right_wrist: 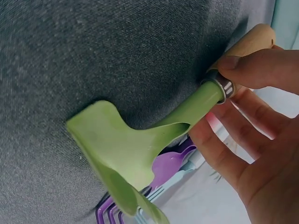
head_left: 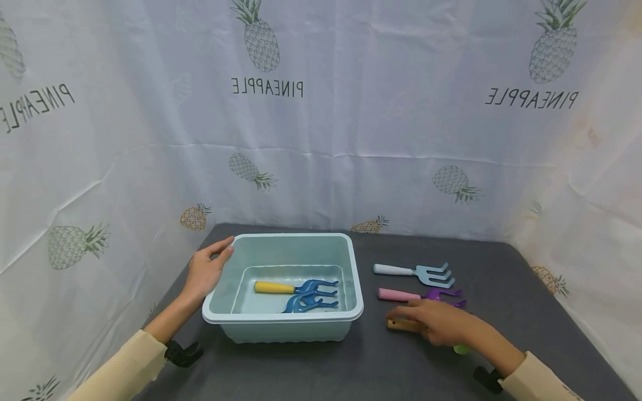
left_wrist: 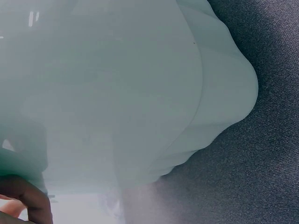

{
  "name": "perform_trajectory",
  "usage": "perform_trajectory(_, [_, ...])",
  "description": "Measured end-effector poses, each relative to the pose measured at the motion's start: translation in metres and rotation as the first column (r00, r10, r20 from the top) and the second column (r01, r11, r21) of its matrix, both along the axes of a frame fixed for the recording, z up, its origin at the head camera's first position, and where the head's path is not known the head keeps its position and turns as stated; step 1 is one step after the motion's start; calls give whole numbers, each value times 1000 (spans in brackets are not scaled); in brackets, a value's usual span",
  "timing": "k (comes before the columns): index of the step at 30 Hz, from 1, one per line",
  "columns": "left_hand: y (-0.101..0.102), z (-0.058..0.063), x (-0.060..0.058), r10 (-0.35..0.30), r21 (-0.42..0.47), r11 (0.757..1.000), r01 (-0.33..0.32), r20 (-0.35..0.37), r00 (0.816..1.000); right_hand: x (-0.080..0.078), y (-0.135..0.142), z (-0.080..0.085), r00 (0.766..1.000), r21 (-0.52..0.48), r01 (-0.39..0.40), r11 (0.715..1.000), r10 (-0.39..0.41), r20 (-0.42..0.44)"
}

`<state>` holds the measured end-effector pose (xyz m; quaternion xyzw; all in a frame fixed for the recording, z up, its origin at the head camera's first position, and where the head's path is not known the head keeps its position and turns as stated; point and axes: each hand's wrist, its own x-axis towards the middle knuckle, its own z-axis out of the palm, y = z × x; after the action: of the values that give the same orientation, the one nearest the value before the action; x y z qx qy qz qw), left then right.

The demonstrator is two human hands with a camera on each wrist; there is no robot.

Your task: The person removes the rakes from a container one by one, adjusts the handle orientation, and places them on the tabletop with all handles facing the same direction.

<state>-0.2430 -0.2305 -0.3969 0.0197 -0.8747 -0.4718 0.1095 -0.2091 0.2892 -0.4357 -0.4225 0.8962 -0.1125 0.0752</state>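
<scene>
On the left, my left hand (head_left: 205, 274) grips the upper left rim of a pale blue-green plastic basin (head_left: 283, 319). In the left wrist view, part of that hand shows at the lower left beside the basin's side. A blue hand rake with a yellow handle (head_left: 273, 287) lies inside, with another blue forked head (head_left: 303, 304) whose handle is hidden. To the basin's right, my right hand (head_left: 441, 322) pinches a green hand trowel (right_wrist: 126, 147) by its wooden handle, near the metal collar. Its green blade is mostly hidden under the hand in the head view.
Beyond the right hand lie a purple hand rake with a pink handle (head_left: 398, 295) and a light blue one with a white handle (head_left: 393, 270). They rest on the dark grey table (head_left: 321, 370). A pineapple-print curtain (head_left: 351, 128) hangs behind and at both sides.
</scene>
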Motion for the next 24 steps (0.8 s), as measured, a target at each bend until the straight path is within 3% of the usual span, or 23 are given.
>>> perform_trajectory(17, [-1,-1,0,-2,8,1000,2,0,1000,-2,-3,-4,997,-21,-67,998,66,-28])
perform_trajectory(24, [-2,-1,0,-1,10,1000,1,1,1000,-1,-5,-1,999,24,-40,999,40,-12])
